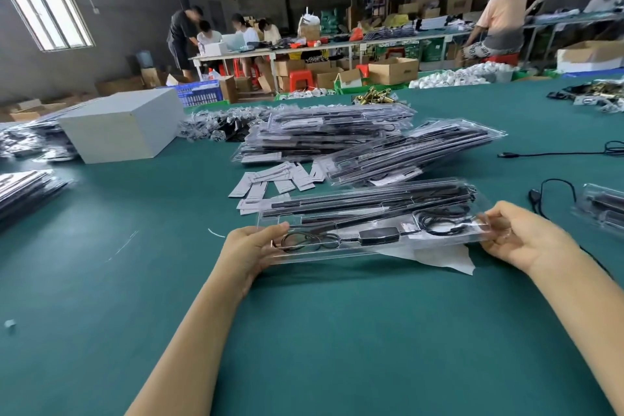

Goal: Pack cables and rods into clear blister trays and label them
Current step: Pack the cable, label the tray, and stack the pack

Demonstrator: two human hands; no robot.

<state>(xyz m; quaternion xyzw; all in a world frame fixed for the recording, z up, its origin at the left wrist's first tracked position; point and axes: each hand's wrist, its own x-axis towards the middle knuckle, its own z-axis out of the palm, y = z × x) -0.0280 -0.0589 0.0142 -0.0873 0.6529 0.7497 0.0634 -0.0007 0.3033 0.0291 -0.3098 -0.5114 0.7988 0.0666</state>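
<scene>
A long clear blister tray lies across the green table in front of me, holding black rods, two coiled black cables and a small black box. My left hand grips the tray's left end, thumb on top. My right hand grips the right end the same way. A white sheet lies under the tray's right half. Loose white labels are scattered just beyond the tray.
Piles of packed trays sit behind the labels, with another pile at the left edge. A white box stands at back left. Loose black cables and another tray lie to the right. People work at far tables.
</scene>
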